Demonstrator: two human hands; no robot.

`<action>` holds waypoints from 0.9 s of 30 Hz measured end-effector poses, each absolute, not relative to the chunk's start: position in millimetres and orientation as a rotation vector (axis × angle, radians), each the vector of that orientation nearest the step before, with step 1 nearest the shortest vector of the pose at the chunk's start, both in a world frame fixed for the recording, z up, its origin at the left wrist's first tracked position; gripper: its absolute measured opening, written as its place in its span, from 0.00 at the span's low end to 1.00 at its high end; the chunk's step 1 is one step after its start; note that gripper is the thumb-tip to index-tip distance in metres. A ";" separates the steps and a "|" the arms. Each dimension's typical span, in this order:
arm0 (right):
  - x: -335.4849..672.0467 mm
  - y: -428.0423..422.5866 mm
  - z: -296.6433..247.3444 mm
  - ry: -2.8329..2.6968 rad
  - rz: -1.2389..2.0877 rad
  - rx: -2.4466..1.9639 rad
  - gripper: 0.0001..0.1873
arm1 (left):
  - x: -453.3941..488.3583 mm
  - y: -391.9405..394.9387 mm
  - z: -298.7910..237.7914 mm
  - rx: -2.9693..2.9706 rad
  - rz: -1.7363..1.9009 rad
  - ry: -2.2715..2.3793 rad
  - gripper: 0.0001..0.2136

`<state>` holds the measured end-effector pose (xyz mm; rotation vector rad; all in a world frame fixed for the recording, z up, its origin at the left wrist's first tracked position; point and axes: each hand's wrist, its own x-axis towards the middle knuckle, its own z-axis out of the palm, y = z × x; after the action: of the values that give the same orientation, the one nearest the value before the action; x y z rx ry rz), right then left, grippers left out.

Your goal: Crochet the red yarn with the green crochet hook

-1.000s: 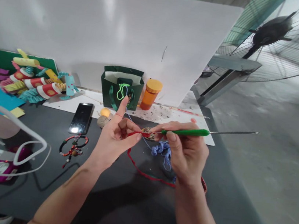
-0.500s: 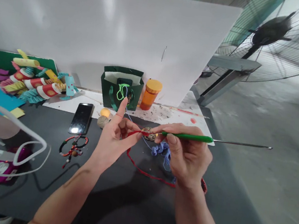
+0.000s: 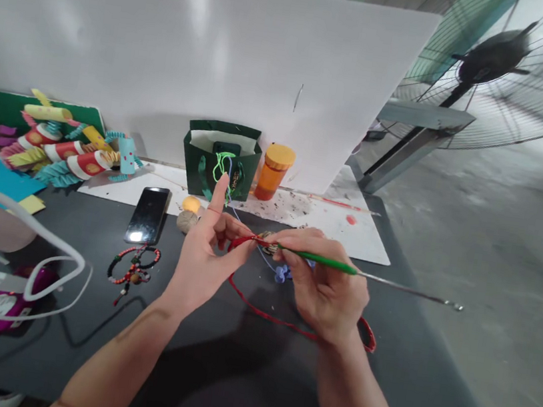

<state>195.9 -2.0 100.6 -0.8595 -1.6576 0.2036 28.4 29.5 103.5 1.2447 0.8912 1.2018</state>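
head view: the left hand pinches the red cord above the black table, the right hand grips a green crochet hook, and a loosened pinch could let the cord slip off the hook.

Bright, even daylight; the phone screen glares at center left, a soft shadow darkens the tabletop, and frame edges bow.

Bare forearms, thin red thread around the left hand's forefinger
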 end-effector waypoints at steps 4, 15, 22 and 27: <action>196.7 -0.2 100.9 -1.770 0.106 -0.793 0.17 | 30.0 28.3 102.4 1.312 1.270 0.906 0.50; 191.0 7.1 95.7 -1.859 -0.233 -0.755 0.15 | 36.2 26.7 96.1 1.087 1.347 0.802 0.50; 186.2 13.7 81.5 -1.759 -0.258 -0.711 0.21 | 35.9 22.3 95.6 1.102 1.376 0.772 0.46; 177.2 14.3 77.3 -1.664 -0.246 -0.698 0.22 | 35.4 26.4 100.9 0.828 1.312 0.630 0.52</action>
<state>177.2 14.3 77.3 -0.6977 -1.6637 -0.2458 35.4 26.4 100.9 0.8276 0.6300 1.3115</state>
